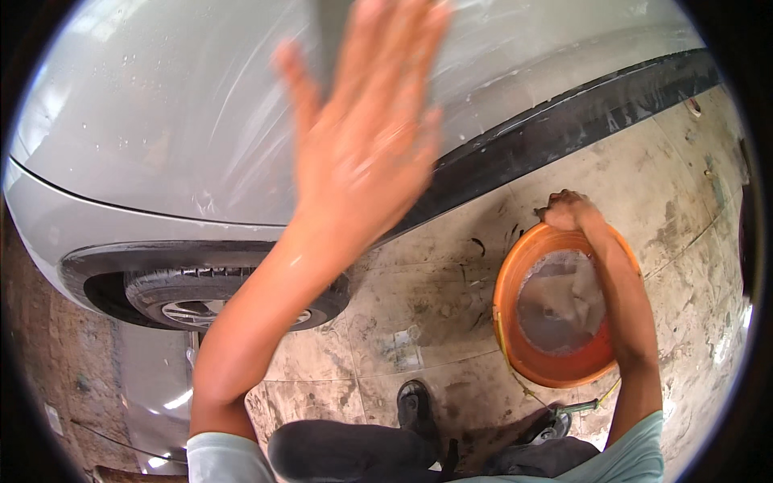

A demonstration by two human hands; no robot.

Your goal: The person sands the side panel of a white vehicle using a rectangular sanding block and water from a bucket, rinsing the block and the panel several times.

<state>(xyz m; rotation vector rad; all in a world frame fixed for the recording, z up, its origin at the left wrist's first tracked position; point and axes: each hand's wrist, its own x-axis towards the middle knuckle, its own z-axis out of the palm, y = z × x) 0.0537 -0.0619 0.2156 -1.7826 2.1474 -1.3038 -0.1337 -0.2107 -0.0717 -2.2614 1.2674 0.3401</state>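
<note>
My left hand (366, 137) is raised over the wet pale grey car panel (161, 121), fingers spread with nothing in them, slightly blurred. Whether it touches the panel I cannot tell. My right hand (570, 211) is at the far rim of an orange bucket (515, 338), fingers curled; what they grip is hidden. Cloudy water (555, 298) lies inside the bucket, partly hidden by my right forearm.
A black lower trim strip (547, 133) runs along the car above the stained tiled floor (403, 306). The wheel (161, 286) is at the left under the arch. My shoes (415, 402) and legs are below.
</note>
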